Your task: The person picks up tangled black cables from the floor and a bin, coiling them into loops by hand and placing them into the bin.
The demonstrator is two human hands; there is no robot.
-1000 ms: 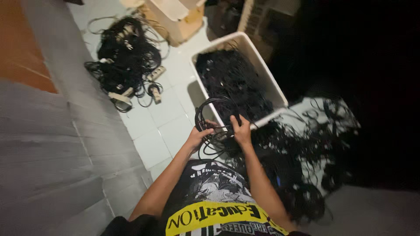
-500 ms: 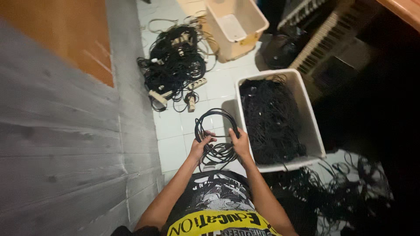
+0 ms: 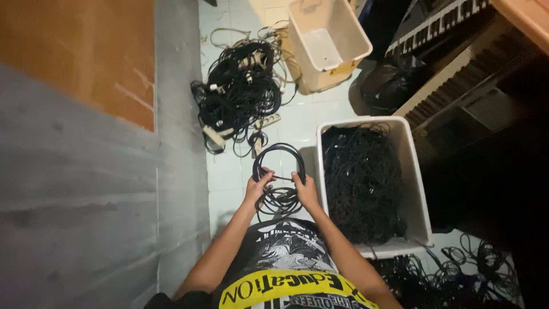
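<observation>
Gripping a coiled black cable [image 3: 278, 171] with both hands, just left of the white bin [image 3: 420, 194].
Left hand [image 3: 258, 187] and right hand [image 3: 305, 190] clench opposite sides of the coil; its loop stands away from the body, with the right hand nearer the bin.

A white bin [image 3: 420, 189] of black cables, an empty beige tub [image 3: 354, 34], a keyboard [image 3: 440, 20].
</observation>
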